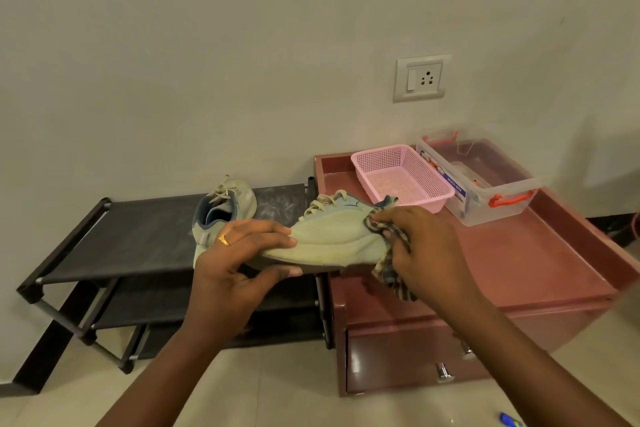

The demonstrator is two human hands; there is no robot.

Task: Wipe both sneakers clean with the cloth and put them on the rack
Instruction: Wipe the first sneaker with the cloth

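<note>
Plain cream wall behind, with a black shoe rack (pixel 138 239) at 9 o'clock and a reddish drawer unit (pixel 519 263) at 3. One sneaker (pixel 225 208) sits on the rack's top shelf. The left hand (pixel 239 260) is clamped around the toe of the other sneaker (pixel 332 239), held sideways in mid-air, and the right hand (pixel 419 246) is bunched on a checked cloth (pixel 391 267) pressed against its heel. A pink basket (pixel 401 177) and a clear box (pixel 485 180) sit up at 2 o'clock.

Dim, warm light; soft focus, edges bowed.
</note>
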